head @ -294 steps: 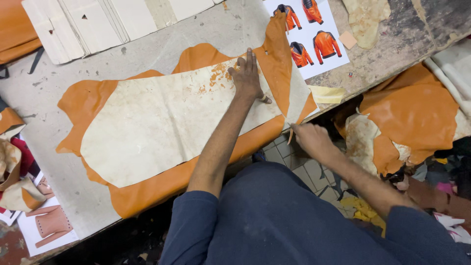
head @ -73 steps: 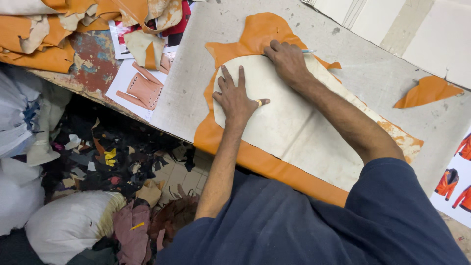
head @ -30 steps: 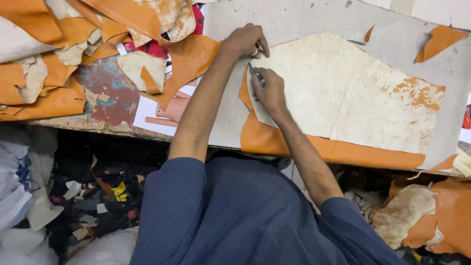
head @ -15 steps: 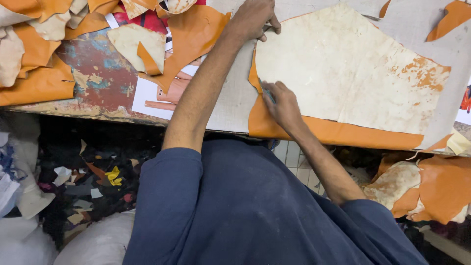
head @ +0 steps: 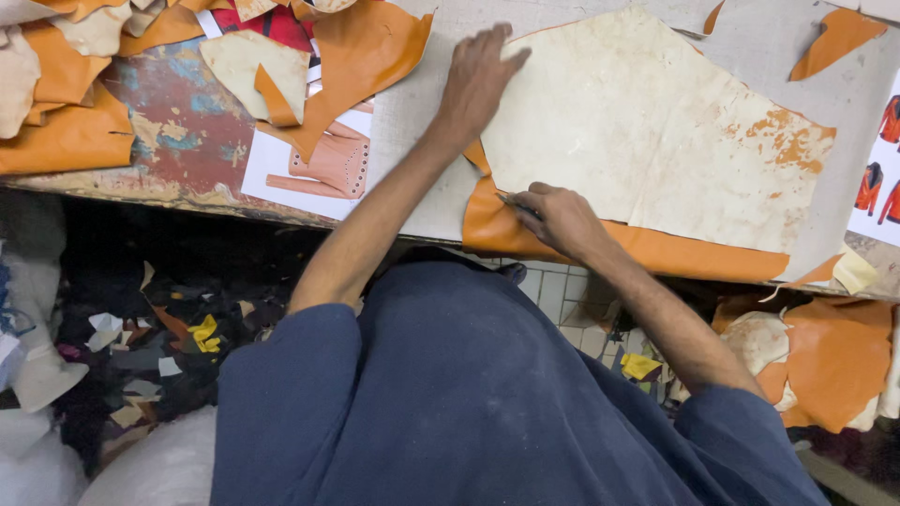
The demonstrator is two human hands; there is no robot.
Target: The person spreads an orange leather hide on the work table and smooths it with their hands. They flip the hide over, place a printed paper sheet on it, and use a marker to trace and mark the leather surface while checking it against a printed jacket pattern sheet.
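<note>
Nearest, the right hand (head: 562, 220) closes its fingers on a thin marking tool (head: 514, 200), tip at the pale pattern's (head: 647, 141) lower edge over orange leather (head: 656, 251). Farther up the bench (head: 412, 122), the left hand (head: 478, 80) presses flat, fingers together, likely pinning the pattern.

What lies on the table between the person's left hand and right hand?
In the head view, a corner of the pale pattern piece and a strip of orange leather lie between the left hand and right hand.
</note>
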